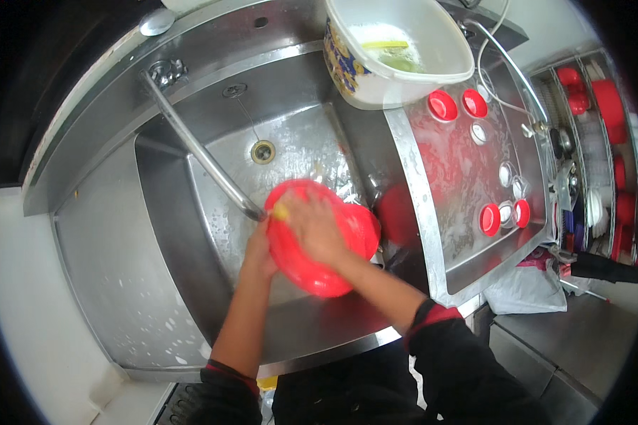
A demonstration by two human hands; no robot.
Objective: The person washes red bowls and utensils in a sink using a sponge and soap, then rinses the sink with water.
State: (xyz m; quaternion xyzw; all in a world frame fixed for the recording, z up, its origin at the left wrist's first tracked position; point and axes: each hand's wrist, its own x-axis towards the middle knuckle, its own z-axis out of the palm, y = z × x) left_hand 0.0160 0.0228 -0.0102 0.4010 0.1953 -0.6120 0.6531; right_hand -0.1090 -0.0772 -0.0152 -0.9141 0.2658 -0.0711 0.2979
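Over a deep steel sink [223, 223], my left hand [260, 244] holds a red plastic container [319, 276] by its left rim, close to the faucet spout [202, 151]. My right hand [315, 226] presses into that container, with a yellow sponge [281, 211] under its fingers. The picture is blurred there. Behind the right hand another rounded red part [362, 228] shows; whether it belongs to the same container I cannot tell. The fingertips of my left hand are partly hidden by the rim.
A white plastic tub [372, 90] with soapy water stands at the back, across the sinks' divider [417, 186]. Several small red-rimmed cups [443, 105] lie in the right basin. A metal spoon [157, 22] rests on the back ledge. Wire shelves [585, 159] stand at the right.
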